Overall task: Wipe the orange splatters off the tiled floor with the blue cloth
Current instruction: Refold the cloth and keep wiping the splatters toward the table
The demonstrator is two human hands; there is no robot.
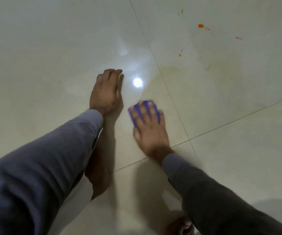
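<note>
My right hand (pixel 149 128) lies flat with spread fingers on the folded blue cloth (pixel 131 110), pressing it onto the glossy cream tiled floor (pixel 52 48); hand and cloth are motion-blurred. My left hand (pixel 105 92) rests on the floor to the left of the cloth, fingers bent down onto the tile, holding nothing. Orange splatters lie far up and to the right: a round drop (pixel 200 25), a streak (pixel 238 38), small drops (pixel 180 53) and a thin mark (pixel 182 11). A faint orange smear (pixel 175 70) shows between the cloth and the drops.
Dark grout lines (pixel 170 97) cross the floor just right of the cloth. A bright lamp reflection (pixel 137 82) glares between my hands. A bare foot (pixel 181 225) shows at the bottom edge. Grey sleeves cover both forearms.
</note>
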